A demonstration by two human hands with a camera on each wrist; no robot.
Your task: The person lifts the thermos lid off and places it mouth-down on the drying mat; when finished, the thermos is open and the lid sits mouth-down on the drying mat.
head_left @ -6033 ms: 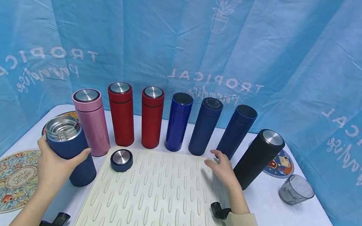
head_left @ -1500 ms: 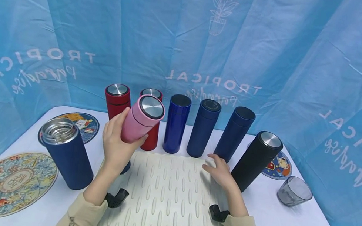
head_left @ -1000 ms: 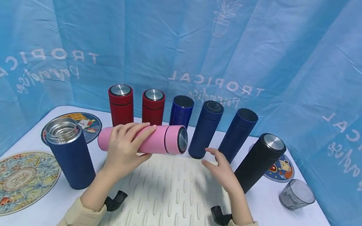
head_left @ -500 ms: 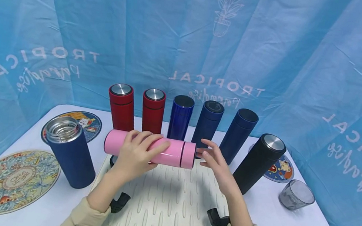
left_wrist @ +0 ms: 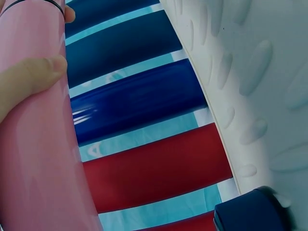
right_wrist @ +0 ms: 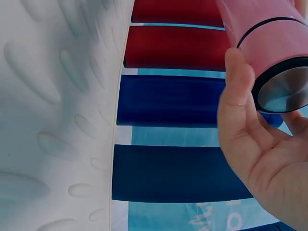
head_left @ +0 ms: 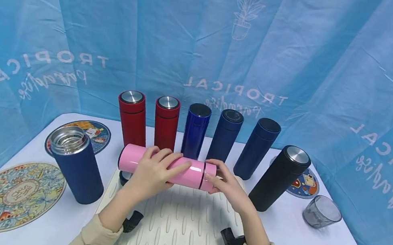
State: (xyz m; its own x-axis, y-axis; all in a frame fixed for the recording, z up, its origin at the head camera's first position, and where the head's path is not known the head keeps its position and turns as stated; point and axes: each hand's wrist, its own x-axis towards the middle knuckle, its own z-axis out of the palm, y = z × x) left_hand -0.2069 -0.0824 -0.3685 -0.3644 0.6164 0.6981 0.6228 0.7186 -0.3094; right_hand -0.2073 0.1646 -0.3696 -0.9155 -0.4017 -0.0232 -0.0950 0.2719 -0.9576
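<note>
A pink thermos [head_left: 190, 174] lies level in the air above the cream ridged mat [head_left: 177, 225], its capped end pointing right. My left hand [head_left: 152, 174] grips its body from the near side, fingers over the top; the left wrist view shows the thumb [left_wrist: 36, 79] along the pink wall. At the other end, my right hand [head_left: 230, 189] holds the lid [right_wrist: 272, 45] between thumb and fingers, just past the dark seam. The lid's steel top [right_wrist: 286, 89] faces the palm in the right wrist view. A loose navy lid [head_left: 124, 177] sits partly hidden behind my left hand.
An uncapped navy thermos [head_left: 81, 174] stands left of the mat. Behind it runs a row of capped thermoses: red ones [head_left: 132, 125], glossy blue [head_left: 195, 132], navy ones [head_left: 257, 149] and black [head_left: 277, 180]. A grey glass [head_left: 322, 211] stands far right; round placemats [head_left: 15, 197] lie leftward.
My left hand let go of the uncapped navy thermos, took the pink thermos from the row, and tipped it level over the mat. My right hand moved in and took hold of its lid.
</note>
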